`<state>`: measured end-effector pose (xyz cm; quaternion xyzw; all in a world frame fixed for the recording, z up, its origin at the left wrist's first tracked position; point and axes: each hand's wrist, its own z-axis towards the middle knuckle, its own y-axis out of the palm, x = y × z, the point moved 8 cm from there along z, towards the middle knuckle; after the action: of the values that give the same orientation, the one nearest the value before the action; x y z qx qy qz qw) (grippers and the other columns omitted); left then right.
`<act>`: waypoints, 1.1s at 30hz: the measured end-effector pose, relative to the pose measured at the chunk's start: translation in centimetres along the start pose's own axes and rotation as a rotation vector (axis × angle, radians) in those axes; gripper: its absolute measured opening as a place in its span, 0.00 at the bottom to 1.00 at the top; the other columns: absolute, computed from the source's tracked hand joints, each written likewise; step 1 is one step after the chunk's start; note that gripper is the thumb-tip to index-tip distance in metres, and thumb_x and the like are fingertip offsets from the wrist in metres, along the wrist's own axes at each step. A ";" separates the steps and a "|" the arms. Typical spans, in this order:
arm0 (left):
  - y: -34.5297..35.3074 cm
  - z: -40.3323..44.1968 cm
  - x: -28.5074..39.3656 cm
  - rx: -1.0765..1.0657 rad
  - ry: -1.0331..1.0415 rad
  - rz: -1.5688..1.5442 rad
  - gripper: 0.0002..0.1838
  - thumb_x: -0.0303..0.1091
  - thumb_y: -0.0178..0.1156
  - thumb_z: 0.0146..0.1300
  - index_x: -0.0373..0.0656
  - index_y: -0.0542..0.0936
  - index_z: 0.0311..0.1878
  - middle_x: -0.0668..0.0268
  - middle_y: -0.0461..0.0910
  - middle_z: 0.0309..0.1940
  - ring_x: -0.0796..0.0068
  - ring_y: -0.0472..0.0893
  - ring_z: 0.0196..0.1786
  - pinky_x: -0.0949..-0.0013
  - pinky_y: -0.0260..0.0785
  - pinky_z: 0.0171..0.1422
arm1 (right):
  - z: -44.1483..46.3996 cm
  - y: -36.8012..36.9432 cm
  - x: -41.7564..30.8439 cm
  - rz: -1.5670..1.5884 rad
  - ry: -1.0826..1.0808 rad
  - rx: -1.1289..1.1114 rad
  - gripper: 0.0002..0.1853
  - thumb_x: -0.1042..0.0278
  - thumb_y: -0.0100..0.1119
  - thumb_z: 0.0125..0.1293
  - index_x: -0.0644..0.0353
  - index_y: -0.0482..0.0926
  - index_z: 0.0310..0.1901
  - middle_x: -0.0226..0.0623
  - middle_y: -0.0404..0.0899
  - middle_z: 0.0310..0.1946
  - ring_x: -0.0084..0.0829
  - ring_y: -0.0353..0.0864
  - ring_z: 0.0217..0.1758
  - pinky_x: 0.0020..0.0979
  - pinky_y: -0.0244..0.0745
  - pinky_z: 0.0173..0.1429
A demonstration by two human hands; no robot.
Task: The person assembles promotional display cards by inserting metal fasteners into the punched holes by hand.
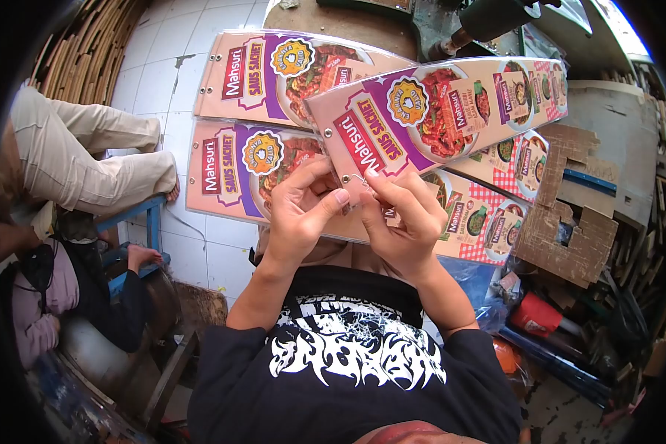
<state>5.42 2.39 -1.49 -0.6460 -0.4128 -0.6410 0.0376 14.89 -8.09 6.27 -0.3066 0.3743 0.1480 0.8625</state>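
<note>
A laminated "Mahsuri Saus Sachet" sign [451,111] lies tilted on top of several like it, its metal eyelets along the left edge. At its lower corner eyelet, a thin pale wire or string [357,178] runs to the fingertips of my right hand [408,214], which are pinched together. My left hand [302,209] is closed beside the same corner, thumb against fingers; what lies between them is too small to make out. Beneath are an upper-left sign [233,74] and a lower-left sign [222,170], both flat and partly covered.
Another person in beige trousers [89,152] sits at the left, near a blue stool frame [154,222]. A worn piece of brown board [570,244] lies right of the signs. Dark machinery [488,22] stands behind them. A red object [534,314] is at lower right.
</note>
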 end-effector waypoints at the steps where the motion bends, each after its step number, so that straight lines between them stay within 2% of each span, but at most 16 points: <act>1: 0.0 0.0 0.0 0.000 -0.002 -0.001 0.18 0.19 0.60 0.63 0.28 0.75 0.56 0.61 0.79 0.45 0.78 0.80 0.41 0.75 0.73 0.44 | 0.0 -0.1 0.4 0.031 0.054 0.001 0.14 0.85 0.68 0.52 0.66 0.84 0.43 0.35 0.79 0.27 0.22 0.73 0.23 0.22 0.68 0.26; 7: -0.1 0.1 0.1 0.000 -0.028 0.011 0.18 0.18 0.61 0.61 0.27 0.76 0.55 0.61 0.78 0.46 0.77 0.80 0.41 0.75 0.74 0.43 | 0.4 0.2 -0.2 -0.028 -0.035 -0.002 0.15 0.85 0.69 0.51 0.67 0.84 0.43 0.35 0.79 0.25 0.21 0.73 0.22 0.21 0.67 0.25; 19: -0.1 0.0 -0.1 -0.001 -0.007 -0.001 0.18 0.18 0.59 0.62 0.29 0.75 0.56 0.61 0.77 0.48 0.77 0.79 0.44 0.74 0.74 0.46 | 0.2 0.1 0.1 0.001 0.002 -0.003 0.16 0.85 0.68 0.50 0.67 0.84 0.43 0.33 0.76 0.23 0.21 0.72 0.22 0.21 0.67 0.25; 25: 0.2 0.0 0.1 -0.015 0.003 -0.016 0.17 0.18 0.59 0.62 0.29 0.74 0.56 0.62 0.76 0.47 0.77 0.79 0.45 0.74 0.74 0.47 | 0.2 0.1 0.2 0.013 0.001 -0.008 0.16 0.86 0.67 0.50 0.67 0.84 0.44 0.34 0.76 0.24 0.20 0.73 0.22 0.20 0.67 0.25; 33: 0.5 0.0 0.6 0.002 0.031 0.001 0.16 0.17 0.58 0.63 0.30 0.74 0.54 0.64 0.75 0.43 0.78 0.78 0.41 0.75 0.73 0.47 | 0.2 0.1 0.3 0.035 0.006 -0.016 0.16 0.86 0.67 0.51 0.68 0.84 0.43 0.34 0.78 0.25 0.20 0.73 0.22 0.20 0.67 0.25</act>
<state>5.64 2.37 -0.74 -0.6361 -0.4126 -0.6505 0.0449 15.12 -7.92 6.13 -0.3073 0.3812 0.1650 0.8562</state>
